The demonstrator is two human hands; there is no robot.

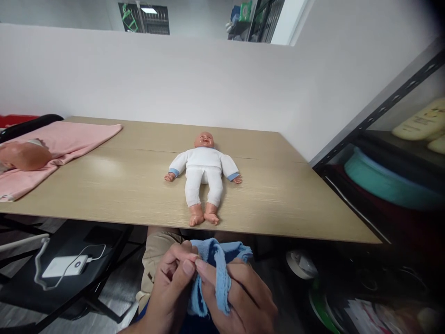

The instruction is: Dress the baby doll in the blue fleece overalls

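Observation:
A small blue fleece cloth [222,283], perhaps a piece of doll clothing, hangs in folds over my lap below the table edge. My right hand [239,297] is closed on it, and one strip of it loops over the fingers. Beside it, my left hand [175,273] is closed in a pinch, thumb and fingertips meeting the right hand's fingertips at the cloth's near left side. Whatever lies in that pinch is too small to make out. Beyond both hands, a baby doll [204,178] in a white suit with blue cuffs lies face up on the table.
The wooden table [278,199] meets a white wall. At left a second doll [26,155] lies on a pink blanket [79,134]. A black chair [21,287] below holds a white power bank [66,266] with a cable. Shelving [378,111] with a teal basin [389,181] borders the right side.

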